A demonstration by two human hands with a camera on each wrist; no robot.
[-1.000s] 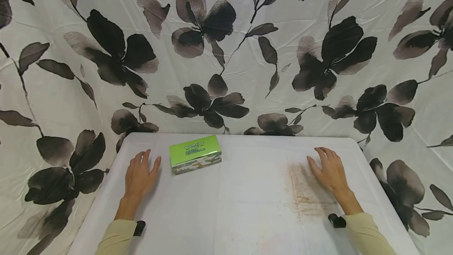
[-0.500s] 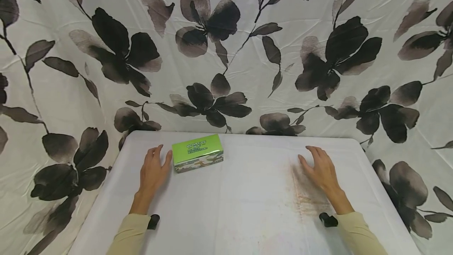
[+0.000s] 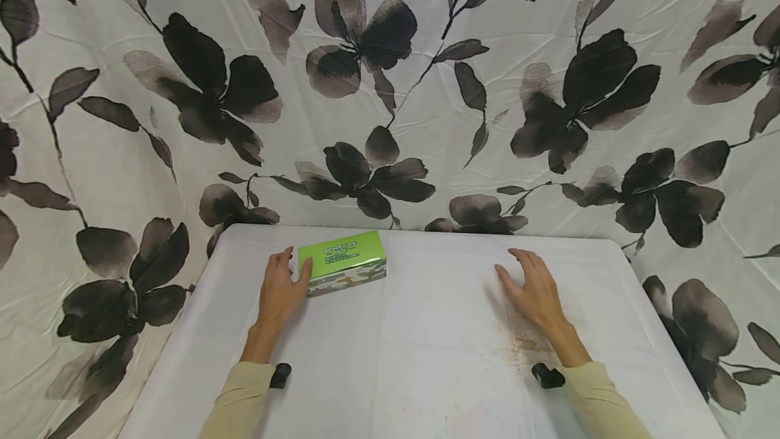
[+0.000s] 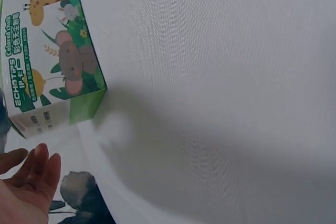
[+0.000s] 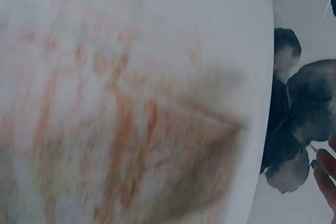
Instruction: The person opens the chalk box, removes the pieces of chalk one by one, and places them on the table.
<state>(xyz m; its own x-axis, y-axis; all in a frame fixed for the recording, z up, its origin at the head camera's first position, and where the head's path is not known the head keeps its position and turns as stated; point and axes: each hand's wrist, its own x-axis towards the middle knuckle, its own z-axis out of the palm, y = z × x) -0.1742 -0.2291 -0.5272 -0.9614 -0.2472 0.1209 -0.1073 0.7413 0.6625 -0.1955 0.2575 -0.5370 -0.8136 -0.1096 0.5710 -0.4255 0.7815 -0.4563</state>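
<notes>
A green-topped cardboard box [image 3: 344, 256] labelled ECHATIPS lies at the back left of the table; in the left wrist view the printed side of the box [image 4: 52, 51] shows a giraffe and an elephant, with the words "Colored chalk". My left hand [image 3: 283, 293] is at its left end, fingers relaxed, the thumb overlapping the box's near corner in the head view. In the left wrist view the left hand [image 4: 31, 182] shows a gap to the box end. My right hand [image 3: 533, 290] hovers over the right of the table, fingers loosely bent and holding nothing; only its fingertips [image 5: 325, 169] show in the right wrist view.
A white cloth covers the table [image 3: 426, 358]. Reddish-brown stains [image 3: 524, 344] mark its right part, below the right hand. Behind the table's back edge hangs a floral curtain [image 3: 439, 127]. Black wrist cameras sit at both cuffs.
My left hand has moved right, up to the left end of the box. My right hand has shifted left, toward the middle. The box stays in place on the table.
</notes>
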